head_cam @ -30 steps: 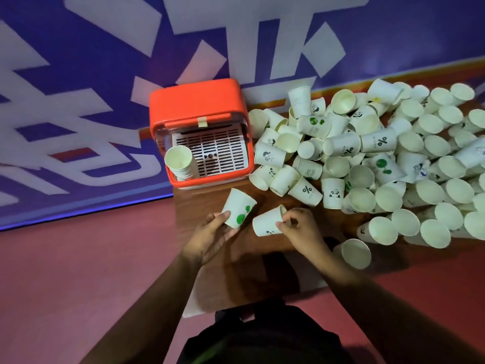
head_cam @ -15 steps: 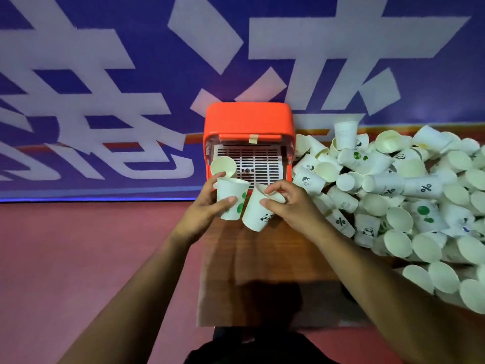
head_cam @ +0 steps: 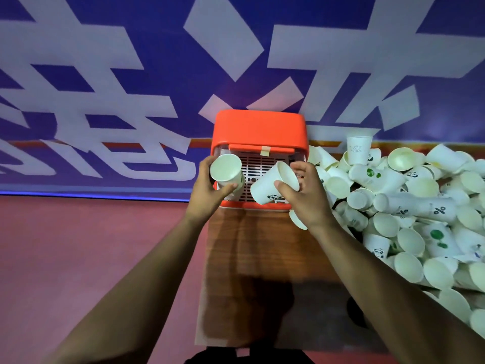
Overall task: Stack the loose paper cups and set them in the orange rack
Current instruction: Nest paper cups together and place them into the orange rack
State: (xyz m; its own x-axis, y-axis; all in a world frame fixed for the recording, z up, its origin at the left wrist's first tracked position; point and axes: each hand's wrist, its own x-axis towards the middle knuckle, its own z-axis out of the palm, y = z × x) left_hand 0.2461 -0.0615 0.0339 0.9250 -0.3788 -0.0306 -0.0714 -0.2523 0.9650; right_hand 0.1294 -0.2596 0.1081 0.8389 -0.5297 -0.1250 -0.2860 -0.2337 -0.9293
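Two hands, left (head_cam: 207, 190), right (head_cam: 305, 193), one cup (head_cam: 226, 170) (head_cam: 273, 183) each, over one rack (head_cam: 258, 127).

Head view: both hands hold paper cups in front of the orange rack.

The left hand (head_cam: 207, 191) grips an upright cup (head_cam: 227, 172), mouth toward the camera; the right hand (head_cam: 305, 195) grips a tilted panda-print cup (head_cam: 271, 186). The orange rack (head_cam: 258, 128) stands at the far edge of the wooden table (head_cam: 252, 258). A pile of loose cups (head_cam: 409, 206) covers the table's right side.
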